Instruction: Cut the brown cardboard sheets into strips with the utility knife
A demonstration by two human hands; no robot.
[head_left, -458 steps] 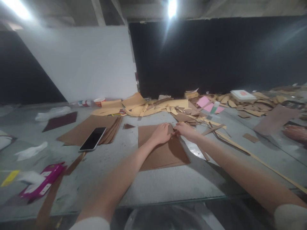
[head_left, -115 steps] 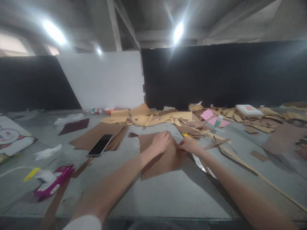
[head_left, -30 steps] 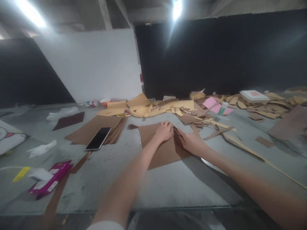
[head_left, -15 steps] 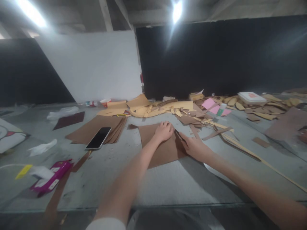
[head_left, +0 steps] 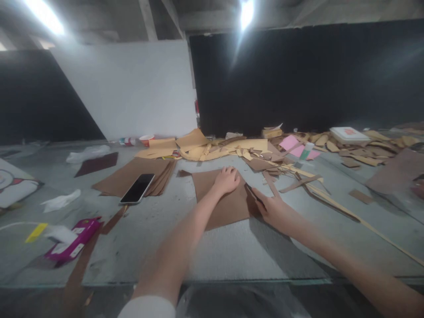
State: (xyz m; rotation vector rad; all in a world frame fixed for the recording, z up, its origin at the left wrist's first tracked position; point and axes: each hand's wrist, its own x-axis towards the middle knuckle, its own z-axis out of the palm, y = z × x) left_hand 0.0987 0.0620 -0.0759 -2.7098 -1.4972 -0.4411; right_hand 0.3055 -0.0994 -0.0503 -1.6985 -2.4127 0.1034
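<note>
A brown cardboard sheet point(head_left: 225, 203) lies flat on the grey table in front of me. My left hand point(head_left: 227, 180) rests on its far part, fingers laid down on the card and holding nothing. My right hand point(head_left: 276, 211) is closed around a thin dark tool point(head_left: 254, 195), perhaps a cutter. The tool's tip touches the sheet's right edge, a little nearer to me than the left hand. A narrow brown strip point(head_left: 270, 184) lies just beyond the right hand.
A phone point(head_left: 137, 188) lies on a stack of brown sheets point(head_left: 132, 174) to the left. A magenta packet point(head_left: 71, 243) and white tissue point(head_left: 59, 201) sit further left. Tan offcuts point(head_left: 212, 150), pink paper point(head_left: 291, 143), a small bottle point(head_left: 306, 150) and a white box point(head_left: 349, 132) crowd the back.
My right hand has drawn the dark tool back towards me along the sheet's right edge. My left hand has stayed on the sheet.
</note>
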